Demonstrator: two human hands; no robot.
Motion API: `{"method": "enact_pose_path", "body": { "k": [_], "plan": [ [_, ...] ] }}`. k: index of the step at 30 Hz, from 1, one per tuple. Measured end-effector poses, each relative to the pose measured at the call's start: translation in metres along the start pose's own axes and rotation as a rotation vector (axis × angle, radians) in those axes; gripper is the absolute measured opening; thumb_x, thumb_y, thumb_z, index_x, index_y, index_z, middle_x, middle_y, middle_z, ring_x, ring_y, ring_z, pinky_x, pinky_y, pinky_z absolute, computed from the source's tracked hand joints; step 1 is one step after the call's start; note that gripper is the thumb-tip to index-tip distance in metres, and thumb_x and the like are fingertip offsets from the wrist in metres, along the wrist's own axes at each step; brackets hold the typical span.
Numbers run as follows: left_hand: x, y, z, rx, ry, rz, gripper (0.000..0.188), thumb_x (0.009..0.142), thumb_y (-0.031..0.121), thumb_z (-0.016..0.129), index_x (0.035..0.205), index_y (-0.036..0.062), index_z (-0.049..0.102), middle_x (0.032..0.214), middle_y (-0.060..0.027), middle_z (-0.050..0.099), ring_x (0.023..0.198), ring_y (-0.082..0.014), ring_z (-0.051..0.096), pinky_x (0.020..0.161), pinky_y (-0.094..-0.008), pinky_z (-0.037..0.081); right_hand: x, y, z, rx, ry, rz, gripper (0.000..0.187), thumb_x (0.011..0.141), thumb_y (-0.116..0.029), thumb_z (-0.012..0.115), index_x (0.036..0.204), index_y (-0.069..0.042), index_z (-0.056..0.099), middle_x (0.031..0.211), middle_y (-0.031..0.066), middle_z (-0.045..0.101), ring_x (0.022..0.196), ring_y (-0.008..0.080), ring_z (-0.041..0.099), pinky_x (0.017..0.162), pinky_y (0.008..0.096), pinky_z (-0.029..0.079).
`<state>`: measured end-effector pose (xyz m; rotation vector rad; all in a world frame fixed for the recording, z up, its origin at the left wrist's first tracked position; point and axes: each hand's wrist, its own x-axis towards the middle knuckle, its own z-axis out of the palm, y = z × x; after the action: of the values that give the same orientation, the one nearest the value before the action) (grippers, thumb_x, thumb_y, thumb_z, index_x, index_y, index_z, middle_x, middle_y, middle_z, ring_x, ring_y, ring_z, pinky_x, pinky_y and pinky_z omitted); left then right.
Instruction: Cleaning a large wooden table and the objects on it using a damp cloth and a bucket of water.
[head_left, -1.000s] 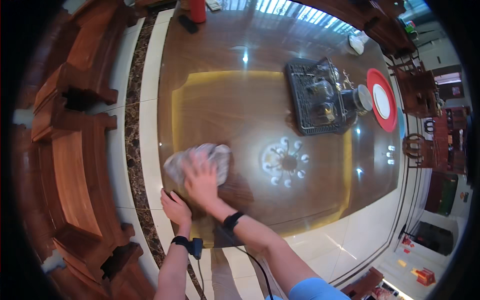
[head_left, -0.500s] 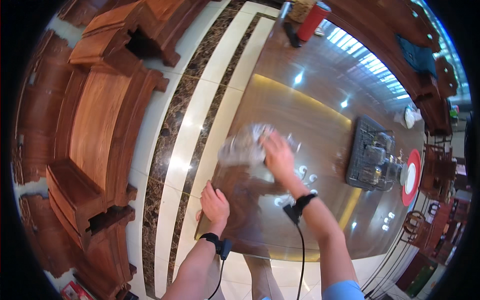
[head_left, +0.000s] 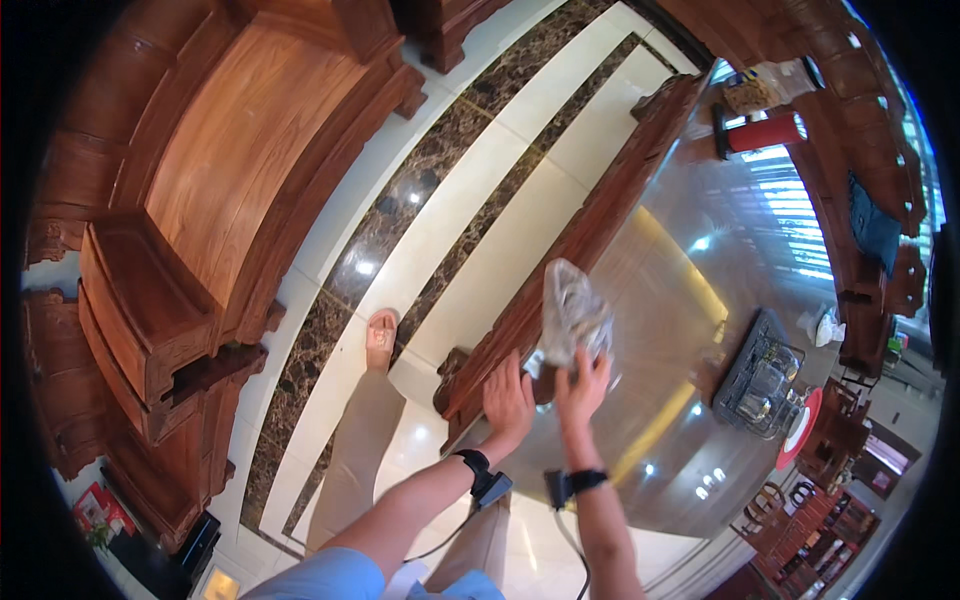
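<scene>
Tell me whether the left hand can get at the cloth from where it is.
Probably yes: the left hand is by the edge of the table, close to the cloth, with nothing visible between. The right hand covers only the cloth's near end.

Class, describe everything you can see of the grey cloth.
The grey cloth is a soft-looking, crumpled piece of fabric with paler and darker patches, its details blurred. It lies bunched at the left edge of the glossy table, its far end apparently reaching over the side. The right hand touches its near end.
</scene>
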<state>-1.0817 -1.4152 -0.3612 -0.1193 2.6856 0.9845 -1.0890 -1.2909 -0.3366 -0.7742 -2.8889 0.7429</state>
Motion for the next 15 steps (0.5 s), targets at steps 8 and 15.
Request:
{"method": "enact_pose_path", "body": {
  "k": [8,15],
  "plan": [
    [-0.036,-0.136,-0.08,-1.048,-0.665,-0.731,0.056,0.107,0.045,0.033,0.146,0.0057,0.044,0.138,-0.0075,0.054,0.129,-0.0218,0.048,0.111,-0.0315,0.035,-0.21,-0.12,0.068,0.826,-0.104,0.679,0.034,0.087,-0.007,0.072,0.12,-0.003,0.062,0.106,0.0023,0.061,0.086,0.0105,0.055,0.073,0.0248,0.048],
    [0.038,-0.208,-0.18,-1.059,-0.823,-1.15,0.052,0.087,0.039,0.075,0.127,0.0081,0.062,0.107,-0.0048,0.07,0.09,-0.0187,0.068,0.08,-0.0334,0.055,-0.131,-0.18,0.052,0.31,-0.455,0.082,0.037,0.09,-0.022,0.074,0.121,-0.005,0.065,0.121,0.0173,0.065,0.113,0.0328,0.063,0.096,0.0368,0.05]
  ]
}}
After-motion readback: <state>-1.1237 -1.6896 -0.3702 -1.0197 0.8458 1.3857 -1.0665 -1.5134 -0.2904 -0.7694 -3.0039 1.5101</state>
